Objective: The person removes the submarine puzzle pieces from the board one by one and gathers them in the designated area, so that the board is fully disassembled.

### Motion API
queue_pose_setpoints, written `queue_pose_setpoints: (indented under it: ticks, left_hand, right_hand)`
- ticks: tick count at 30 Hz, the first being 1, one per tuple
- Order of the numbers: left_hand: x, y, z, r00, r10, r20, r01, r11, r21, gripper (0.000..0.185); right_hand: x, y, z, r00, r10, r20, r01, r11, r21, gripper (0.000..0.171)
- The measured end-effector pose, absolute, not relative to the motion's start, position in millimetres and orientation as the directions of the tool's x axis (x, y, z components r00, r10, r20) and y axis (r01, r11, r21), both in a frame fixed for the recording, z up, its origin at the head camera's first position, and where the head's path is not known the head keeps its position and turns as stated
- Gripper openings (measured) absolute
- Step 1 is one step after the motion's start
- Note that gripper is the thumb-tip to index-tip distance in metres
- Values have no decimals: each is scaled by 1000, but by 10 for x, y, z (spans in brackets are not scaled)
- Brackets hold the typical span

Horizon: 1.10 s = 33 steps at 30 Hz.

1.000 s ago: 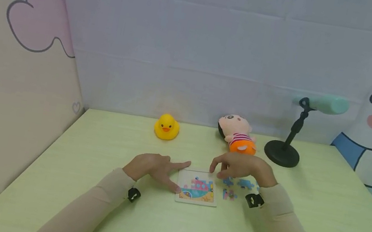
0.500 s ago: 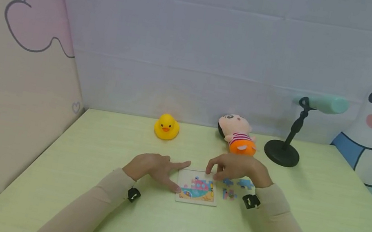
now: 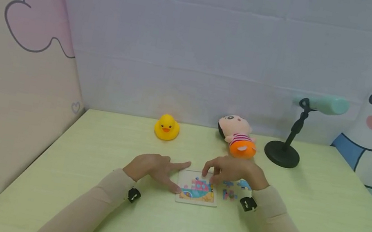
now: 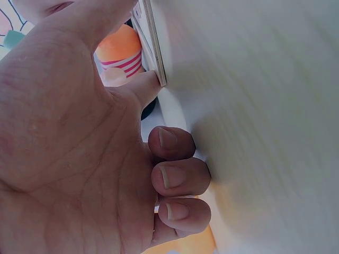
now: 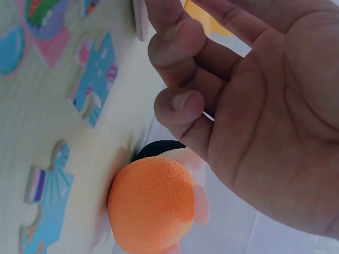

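A flat, square puzzle board with a pale rim [image 3: 185,179] lies on the light green bench [image 3: 119,133], between the two hands. It has a picture partly made on it, pink in the middle, blue below that, and sandy orange along the bottom.

The left hand [image 3: 157,170] is at the board's left side. Its thumb and pointing finger are spread wide. The thumb is on the left edge and the pointing finger is at the top left corner. The other three fingers are bent in and have no thing in them.

The right hand [image 3: 234,170] is over the board's top right part, with its fingers bent down. I cannot tell if it has a piece between the fingertips.

Just right of the board are a pink and purple puzzle piece [image 3: 229,194], a small blue puzzle piece [image 5: 97,76] and another blue puzzle piece [image 5: 50,198].

Farther back sit a round yellow toy duck with an orange beak [image 3: 167,128] and a soft doll with a striped top and orange bottoms [image 3: 242,146], lying down. To the doll's right is a black stand with a round foot [image 3: 282,153], holding a mint green tube [image 3: 336,106].
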<state>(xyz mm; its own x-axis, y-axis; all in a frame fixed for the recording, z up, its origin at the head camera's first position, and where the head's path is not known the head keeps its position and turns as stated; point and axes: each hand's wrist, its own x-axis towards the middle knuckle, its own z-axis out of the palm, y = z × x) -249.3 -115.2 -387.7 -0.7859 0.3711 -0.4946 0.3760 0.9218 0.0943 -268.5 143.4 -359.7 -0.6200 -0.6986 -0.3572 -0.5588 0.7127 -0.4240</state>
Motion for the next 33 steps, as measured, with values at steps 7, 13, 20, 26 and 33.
queue_pose_setpoints:
  ticks: [7,13,20,26,33]
  left_hand:
    - [-2495,-1156,-3874,-788,370,-492,381,921,82,92]
    - [-2497,-1153,-3853,-787,372,-491,388,919,75,92]
    - [-2486,-1139,-3845,-789,364,-495,380,922,73,92]
    - [-2480,-1141,-3869,-792,363,-491,378,923,73,91]
    - [-2476,-1145,-3871,-796,361,-486,379,923,63,91]
  right_hand:
    - [-2691,1414,-3640,-623,-690,-368,-544,720,-430,19]
    - [-2684,1391,-3649,-624,-684,-378,-529,726,-441,17]
    - [-2664,1374,-3639,-605,-702,-376,-536,708,-459,11]
    - [-2644,1362,-3617,-589,-716,-374,-553,695,-460,8]
    - [-2633,1353,-3606,-583,-725,-368,-559,686,-465,10]
